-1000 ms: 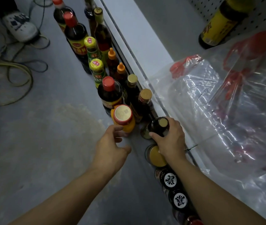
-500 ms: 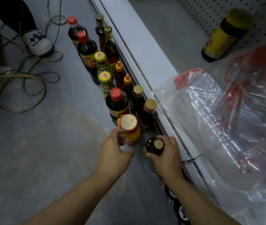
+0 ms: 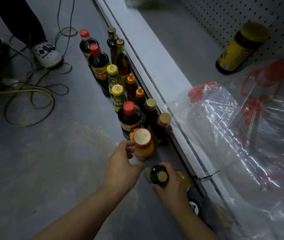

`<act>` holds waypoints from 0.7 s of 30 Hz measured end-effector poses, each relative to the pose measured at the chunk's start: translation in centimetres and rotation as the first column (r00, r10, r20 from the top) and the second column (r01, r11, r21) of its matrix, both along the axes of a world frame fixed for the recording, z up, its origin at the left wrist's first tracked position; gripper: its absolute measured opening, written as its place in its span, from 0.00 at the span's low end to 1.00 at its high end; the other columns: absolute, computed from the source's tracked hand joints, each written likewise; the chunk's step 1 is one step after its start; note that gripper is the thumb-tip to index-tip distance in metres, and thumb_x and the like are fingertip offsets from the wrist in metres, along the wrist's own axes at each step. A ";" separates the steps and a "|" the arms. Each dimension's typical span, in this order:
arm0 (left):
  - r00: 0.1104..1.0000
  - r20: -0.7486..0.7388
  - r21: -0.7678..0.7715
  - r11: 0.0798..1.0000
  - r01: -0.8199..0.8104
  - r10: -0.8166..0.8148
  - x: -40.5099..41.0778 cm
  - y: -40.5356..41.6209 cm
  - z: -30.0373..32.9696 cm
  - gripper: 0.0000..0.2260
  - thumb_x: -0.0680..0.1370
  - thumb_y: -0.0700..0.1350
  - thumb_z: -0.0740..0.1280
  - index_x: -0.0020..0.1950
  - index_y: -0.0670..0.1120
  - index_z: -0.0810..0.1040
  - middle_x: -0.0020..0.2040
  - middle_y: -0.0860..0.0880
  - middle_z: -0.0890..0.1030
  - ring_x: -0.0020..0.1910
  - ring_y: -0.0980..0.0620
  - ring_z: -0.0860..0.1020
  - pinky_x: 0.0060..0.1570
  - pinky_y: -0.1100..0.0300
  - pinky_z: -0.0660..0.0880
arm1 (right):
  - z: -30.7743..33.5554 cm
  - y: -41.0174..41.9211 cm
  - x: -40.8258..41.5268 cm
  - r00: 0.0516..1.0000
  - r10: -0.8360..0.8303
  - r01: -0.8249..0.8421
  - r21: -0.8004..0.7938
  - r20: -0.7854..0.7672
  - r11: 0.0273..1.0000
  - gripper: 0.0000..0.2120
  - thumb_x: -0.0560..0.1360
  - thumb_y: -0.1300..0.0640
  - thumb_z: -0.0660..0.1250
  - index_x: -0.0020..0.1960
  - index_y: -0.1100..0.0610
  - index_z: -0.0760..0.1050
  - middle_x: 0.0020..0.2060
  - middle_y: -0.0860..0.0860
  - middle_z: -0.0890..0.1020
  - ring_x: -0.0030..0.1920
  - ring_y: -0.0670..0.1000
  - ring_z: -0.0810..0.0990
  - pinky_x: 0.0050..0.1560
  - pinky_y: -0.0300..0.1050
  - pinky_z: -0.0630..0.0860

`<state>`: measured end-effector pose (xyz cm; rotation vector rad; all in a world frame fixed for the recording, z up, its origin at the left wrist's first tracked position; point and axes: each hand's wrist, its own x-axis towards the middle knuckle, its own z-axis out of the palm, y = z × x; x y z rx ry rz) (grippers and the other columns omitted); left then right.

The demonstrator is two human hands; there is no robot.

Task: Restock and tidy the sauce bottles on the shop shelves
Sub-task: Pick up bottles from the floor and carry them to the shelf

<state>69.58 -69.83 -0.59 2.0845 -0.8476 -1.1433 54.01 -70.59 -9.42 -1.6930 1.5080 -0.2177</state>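
Note:
Several sauce bottles stand in a row on the grey floor along the white shelf edge. My right hand is closed around a dark bottle with a gold cap, seen from above. My left hand has its fingers on the side of an orange bottle with a red-rimmed lid; whether it grips it is unclear. Behind stand a dark red-capped bottle, two green-labelled yellow-capped bottles and two orange-nozzled ones. A dark bottle with a yellow label stands alone on the shelf.
A crinkled clear plastic bag with red handles lies on the low shelf at right, in front of a pegboard back. A person's white shoe and loose cables lie on the floor at upper left. Black-capped bottles stand below my right hand.
My right hand has drawn the gold-capped dark bottle toward me, away from the shelf edge. My left hand has closed in on the orange bottle. The view has tilted up the aisle.

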 end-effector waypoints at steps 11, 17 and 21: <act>0.996 0.057 0.063 0.996 0.057 -0.061 0.6 2.0 -2.1 0.27 0.72 0.36 0.71 0.67 0.51 0.67 0.56 0.54 0.72 0.54 0.58 0.71 0.43 0.69 0.70 | 0.1 -0.5 -0.4 1.000 -0.002 0.002 0.054 0.004 0.999 0.33 0.63 0.59 0.79 0.66 0.55 0.71 0.61 0.51 0.77 0.63 0.51 0.74 0.58 0.33 0.66; 0.985 0.025 0.082 0.982 0.169 -0.172 -0.4 3.7 -4.9 0.28 0.72 0.37 0.71 0.67 0.54 0.66 0.62 0.53 0.72 0.56 0.58 0.70 0.48 0.63 0.74 | 0.2 -0.2 -1.9 0.997 0.007 -0.018 0.149 0.075 0.989 0.36 0.68 0.69 0.69 0.72 0.52 0.63 0.65 0.49 0.73 0.67 0.48 0.70 0.64 0.37 0.66; 0.967 -0.032 0.068 0.965 0.253 -0.251 -2.3 4.1 -7.2 0.32 0.70 0.40 0.74 0.70 0.54 0.65 0.66 0.54 0.71 0.62 0.57 0.69 0.57 0.62 0.72 | -0.3 -0.1 -3.5 0.993 -0.078 0.063 0.164 0.091 0.984 0.36 0.69 0.73 0.64 0.71 0.47 0.62 0.66 0.47 0.71 0.67 0.44 0.69 0.68 0.44 0.67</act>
